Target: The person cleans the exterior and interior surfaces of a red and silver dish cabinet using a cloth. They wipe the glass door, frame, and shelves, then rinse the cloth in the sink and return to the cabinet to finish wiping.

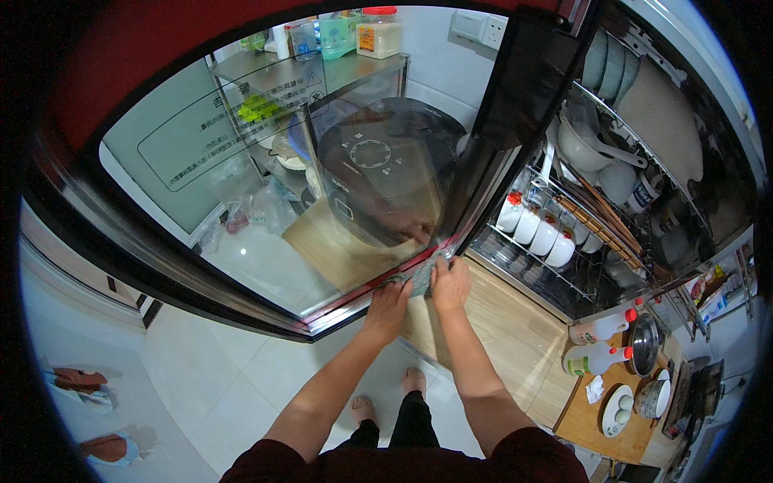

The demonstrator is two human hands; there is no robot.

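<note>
A grey-green checked cloth (424, 276) is pressed along the metal bottom edge (345, 311) of an open cabinet door with a dark glass panel (181, 139). My left hand (389, 307) holds one end of it, fingers curled over the edge. Closer to the door's corner, my right hand (450, 284) grips the other end, fingers bent and knuckles up. Parts of the cloth are hidden under both hands. A faint reflection of a hand shows in the glass above them.
Right of the door, the open dish cabinet holds white cups (545, 236), chopsticks (610, 211) and a ladle (622, 154). A black round-lidded cooker (380, 163) shows through the glass. On the wooden counter (501, 326) stand plastic bottles (595, 359) and a plate of eggs (617, 410).
</note>
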